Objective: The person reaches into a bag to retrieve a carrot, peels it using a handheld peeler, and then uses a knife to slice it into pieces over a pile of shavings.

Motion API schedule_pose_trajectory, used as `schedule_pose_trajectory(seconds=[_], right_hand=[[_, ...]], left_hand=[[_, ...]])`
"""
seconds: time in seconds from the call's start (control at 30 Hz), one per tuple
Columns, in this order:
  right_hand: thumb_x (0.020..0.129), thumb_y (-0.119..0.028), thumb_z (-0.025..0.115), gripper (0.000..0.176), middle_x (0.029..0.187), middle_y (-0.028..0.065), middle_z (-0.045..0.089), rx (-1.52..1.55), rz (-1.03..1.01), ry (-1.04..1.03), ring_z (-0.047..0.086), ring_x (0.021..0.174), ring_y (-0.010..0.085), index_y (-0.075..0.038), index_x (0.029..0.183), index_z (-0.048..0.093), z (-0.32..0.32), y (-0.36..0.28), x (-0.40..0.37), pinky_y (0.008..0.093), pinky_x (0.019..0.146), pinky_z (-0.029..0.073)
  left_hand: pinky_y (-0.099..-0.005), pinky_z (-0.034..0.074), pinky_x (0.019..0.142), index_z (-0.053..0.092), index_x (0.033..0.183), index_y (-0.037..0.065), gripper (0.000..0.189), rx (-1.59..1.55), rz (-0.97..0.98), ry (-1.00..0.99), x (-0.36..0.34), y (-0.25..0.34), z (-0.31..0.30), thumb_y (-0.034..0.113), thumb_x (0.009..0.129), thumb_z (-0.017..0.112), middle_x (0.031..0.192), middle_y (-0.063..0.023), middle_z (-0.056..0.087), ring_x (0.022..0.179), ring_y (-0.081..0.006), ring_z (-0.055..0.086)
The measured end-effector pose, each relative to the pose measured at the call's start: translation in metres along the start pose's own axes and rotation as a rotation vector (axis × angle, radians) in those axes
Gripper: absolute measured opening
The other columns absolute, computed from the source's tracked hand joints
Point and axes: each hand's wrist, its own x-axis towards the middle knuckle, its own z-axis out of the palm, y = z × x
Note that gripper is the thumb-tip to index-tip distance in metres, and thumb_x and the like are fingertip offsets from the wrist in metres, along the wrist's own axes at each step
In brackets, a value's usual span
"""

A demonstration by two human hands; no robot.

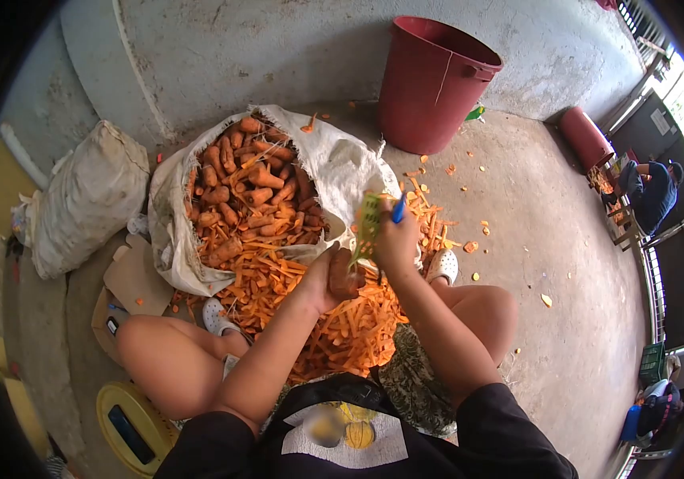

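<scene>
My left hand [322, 279] grips a dirty carrot [343, 275] held upright over a heap of orange peelings [342, 327] between my knees. My right hand [394, 235] holds a peeler with a green head and blue handle [374, 219] just above the carrot's top end. An open white sack [170, 231] full of unpeeled carrots [246, 191] lies on the floor right in front of my hands.
A dark red bucket [430, 84] stands by the wall behind the sack. A full closed sack [79, 199] lies at the left, a yellow stool [130, 419] by my left leg. Another person [649, 191] sits far right. Peel scraps dot the concrete floor.
</scene>
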Motion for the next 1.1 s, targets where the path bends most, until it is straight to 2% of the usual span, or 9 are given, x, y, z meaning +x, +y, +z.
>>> schedule_pose_trajectory(seconds=[0.13, 0.23, 0.33, 0.37, 0.5, 0.63, 0.83, 1.0, 1.1], right_hand=[[0.089, -0.021, 0.046, 0.027, 0.057, 0.0028, 0.051, -0.443, -0.202, 0.024, 0.044, 0.046, 0.0113, 0.002, 0.078, 0.055, 0.010, -0.004, -0.028, 0.0280, 0.044, 0.037], [0.087, -0.021, 0.047, 0.023, 0.055, 0.0087, 0.052, -0.445, -0.168, 0.043, 0.046, 0.046, 0.0185, -0.001, 0.076, 0.053, 0.010, 0.003, -0.021, 0.0337, 0.045, 0.036], [0.087, -0.024, 0.049, 0.030, 0.052, 0.0028, 0.047, -0.075, 0.084, 0.145, 0.039, 0.047, 0.0118, 0.002, 0.074, 0.053, 0.005, 0.011, 0.008, 0.0302, 0.046, 0.034], [0.087, -0.025, 0.048, 0.032, 0.051, 0.0021, 0.045, -0.241, -0.039, 0.282, 0.038, 0.048, 0.0115, 0.002, 0.069, 0.052, -0.004, 0.026, 0.026, 0.0307, 0.046, 0.033], [0.087, -0.025, 0.047, 0.033, 0.051, 0.0005, 0.044, -0.185, 0.155, 0.395, 0.036, 0.047, 0.0097, -0.001, 0.065, 0.052, -0.029, 0.026, 0.056, 0.0307, 0.045, 0.031], [0.088, -0.024, 0.046, 0.031, 0.051, 0.0045, 0.048, 0.089, 0.125, 0.136, 0.043, 0.047, 0.0113, 0.000, 0.069, 0.051, -0.008, -0.010, 0.018, 0.0306, 0.045, 0.035], [0.087, -0.025, 0.049, 0.029, 0.050, 0.0128, 0.044, -0.349, -0.248, 0.021, 0.041, 0.045, 0.0210, 0.001, 0.073, 0.047, 0.008, -0.002, -0.023, 0.0351, 0.047, 0.035], [0.086, -0.024, 0.050, 0.028, 0.051, 0.0121, 0.045, -0.282, -0.158, 0.087, 0.041, 0.045, 0.0214, 0.001, 0.072, 0.046, 0.003, 0.002, -0.013, 0.0349, 0.047, 0.035], [0.085, -0.023, 0.051, 0.028, 0.053, 0.0120, 0.046, -0.213, -0.121, 0.104, 0.043, 0.047, 0.0214, 0.001, 0.071, 0.045, 0.001, 0.004, -0.010, 0.0348, 0.048, 0.035]], left_hand=[[-0.0287, 0.047, 0.047, 0.054, 0.089, 0.006, 0.029, -0.048, 0.007, -0.019, -0.008, -0.005, 0.021, 0.031, 0.086, 0.039, 0.073, -0.0062, 0.058, 0.061, -0.0188, 0.058], [-0.0293, 0.048, 0.048, 0.053, 0.089, 0.004, 0.031, 0.127, 0.068, -0.054, -0.011, -0.005, 0.018, 0.031, 0.087, 0.037, 0.073, -0.0085, 0.058, 0.060, -0.0193, 0.058], [-0.0297, 0.048, 0.049, 0.052, 0.088, 0.002, 0.033, 0.456, 0.024, 0.003, -0.015, -0.004, 0.025, 0.031, 0.089, 0.036, 0.073, -0.0106, 0.058, 0.060, -0.0191, 0.058], [-0.0306, 0.049, 0.049, 0.051, 0.088, 0.000, 0.036, 0.647, -0.075, -0.057, -0.023, -0.005, 0.032, 0.032, 0.090, 0.034, 0.072, -0.0119, 0.057, 0.062, -0.0195, 0.059], [-0.0354, 0.051, 0.055, 0.049, 0.092, 0.001, 0.036, 0.581, 0.000, -0.034, -0.020, -0.019, 0.029, 0.034, 0.091, 0.035, 0.074, -0.0127, 0.057, 0.062, -0.0229, 0.059], [-0.0372, 0.050, 0.054, 0.050, 0.092, 0.004, 0.032, 0.132, -0.066, 0.009, -0.014, -0.003, 0.016, 0.033, 0.089, 0.039, 0.074, -0.0094, 0.056, 0.065, -0.0242, 0.058], [-0.0358, 0.050, 0.054, 0.053, 0.093, 0.006, 0.033, 0.106, 0.002, -0.127, -0.003, -0.005, 0.001, 0.033, 0.089, 0.034, 0.081, -0.0073, 0.058, 0.066, -0.0214, 0.058], [-0.0283, 0.050, 0.052, 0.050, 0.097, 0.007, 0.028, 0.125, 0.035, 0.049, -0.024, -0.002, 0.047, 0.027, 0.091, 0.031, 0.080, -0.0048, 0.058, 0.069, -0.0138, 0.058], [-0.0338, 0.052, 0.060, 0.053, 0.094, 0.006, 0.030, -0.037, 0.007, -0.125, 0.008, -0.007, -0.002, 0.027, 0.090, 0.032, 0.081, -0.0056, 0.059, 0.070, -0.0166, 0.059]])
